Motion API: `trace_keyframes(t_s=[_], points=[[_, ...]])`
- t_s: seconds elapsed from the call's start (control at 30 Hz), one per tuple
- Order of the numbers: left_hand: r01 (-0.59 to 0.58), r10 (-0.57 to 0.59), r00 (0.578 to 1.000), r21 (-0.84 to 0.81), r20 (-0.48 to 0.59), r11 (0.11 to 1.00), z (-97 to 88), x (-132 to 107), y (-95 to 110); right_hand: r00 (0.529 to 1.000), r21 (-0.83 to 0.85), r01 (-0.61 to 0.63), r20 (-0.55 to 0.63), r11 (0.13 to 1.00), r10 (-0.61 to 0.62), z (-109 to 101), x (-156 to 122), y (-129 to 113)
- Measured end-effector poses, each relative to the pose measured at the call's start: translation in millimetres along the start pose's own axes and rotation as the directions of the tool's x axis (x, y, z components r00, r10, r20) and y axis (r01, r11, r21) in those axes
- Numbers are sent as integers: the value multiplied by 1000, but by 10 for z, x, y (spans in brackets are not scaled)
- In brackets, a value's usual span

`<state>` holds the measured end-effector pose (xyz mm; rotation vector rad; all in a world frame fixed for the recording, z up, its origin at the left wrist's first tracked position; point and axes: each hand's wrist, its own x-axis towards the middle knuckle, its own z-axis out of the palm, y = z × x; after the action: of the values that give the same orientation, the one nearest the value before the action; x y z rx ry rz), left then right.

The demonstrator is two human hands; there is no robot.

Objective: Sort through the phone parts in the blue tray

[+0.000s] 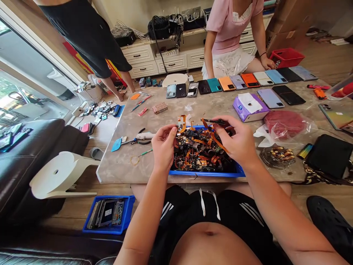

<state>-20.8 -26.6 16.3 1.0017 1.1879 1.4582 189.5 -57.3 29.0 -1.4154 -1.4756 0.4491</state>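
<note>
My left hand (165, 141) pinches an orange flex cable (182, 123) between thumb and fingertips, above the left side of a blue tray (204, 174). In the tray lies a heap of small phone parts (197, 149), dark modules tangled with orange flex cables. Over its right side, my right hand (234, 138) is closed on a slim dark tool (216, 121) that looks like tweezers, its tip pointing left. Orange ribbon (204, 124) shows at that tip; I cannot tell whether the tool grips it.
Phones (227, 84) line the table's far side. A purple tissue box (250, 106) and a plastic-wrapped red bundle (286, 124) stand right of the tray. Pliers (142, 138) lie left. Two other people are beyond the table. A blue bin (107, 232) sits on the floor.
</note>
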Motion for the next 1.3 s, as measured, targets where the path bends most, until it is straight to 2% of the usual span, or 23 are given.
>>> trace_keyframes(t_s=[0.07,0.17,0.2,0.27,0.4,0.5,0.57,0.67,0.8,0.97,1.07,1.17,1.2,1.23,1.3], points=[[23,-23,1000,-38,-2,999,27,33,-45,997,-65,46,63,997,-42,-14,6,34],[34,-36,999,-47,-27,998,26,59,-131,946,-200,165,309,966,-97,-51,-5,86],[17,-18,999,-25,-40,1000,19,60,-156,924,-226,187,371,956,-93,-64,-14,92],[-43,44,997,32,-56,999,6,51,-191,908,-236,190,412,953,-79,-77,-32,76],[-138,141,990,136,-16,981,4,8,-196,944,-92,135,313,987,-100,16,-12,-15],[-182,177,983,199,39,963,17,-33,-169,970,79,-17,244,997,-3,186,48,-49],[-215,202,976,227,80,950,23,-62,-151,964,153,-102,258,983,60,302,82,-41],[-247,218,967,271,131,930,26,-100,-135,952,222,-155,294,963,86,415,97,-5],[-242,206,967,283,151,928,29,-119,-135,968,376,-190,224,907,110,432,95,36],[-235,211,971,289,110,928,14,-95,-153,965,494,-263,119,828,236,365,135,34],[-233,220,972,278,75,932,-17,-74,-169,978,409,-187,-9,893,209,327,123,10],[-217,216,976,261,30,941,-47,-56,-188,977,188,-65,-187,980,100,302,68,-19],[-208,210,978,250,18,946,-53,-52,-193,983,131,-22,-180,991,46,301,46,-27],[-198,201,979,237,11,951,-55,-48,-197,993,95,24,-121,995,-12,306,25,-35],[-182,185,983,211,5,960,-55,-43,-202,988,69,119,91,991,-125,336,-14,-45]])
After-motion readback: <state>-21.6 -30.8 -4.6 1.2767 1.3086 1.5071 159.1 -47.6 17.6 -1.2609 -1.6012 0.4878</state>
